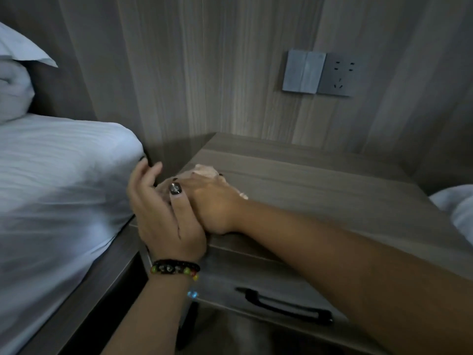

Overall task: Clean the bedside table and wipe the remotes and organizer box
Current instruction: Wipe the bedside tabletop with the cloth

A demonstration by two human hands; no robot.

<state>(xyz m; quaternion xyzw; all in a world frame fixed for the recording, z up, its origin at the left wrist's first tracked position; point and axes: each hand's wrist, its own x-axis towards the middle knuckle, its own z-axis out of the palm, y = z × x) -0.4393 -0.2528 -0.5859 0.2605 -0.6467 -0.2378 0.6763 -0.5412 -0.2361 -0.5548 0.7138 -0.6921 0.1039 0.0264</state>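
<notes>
A black drawer handle (284, 306) fronts the bedside table (320, 190) nearest the camera. At the table's near left corner a person's right hand (212, 203) presses a pale cloth (207, 171) flat on the top, seemingly sweeping toward the edge. The left hand (158, 213), a beaded bracelet (175, 269) at its wrist, is cupped with loosely spread fingers just off that edge, holding nothing, probably to catch crumbs. White bedding (58, 180) lies left. On the far wall a switch (303, 71) and socket (337, 75) carry no readable writing. No remotes or organizer box are in view.
</notes>
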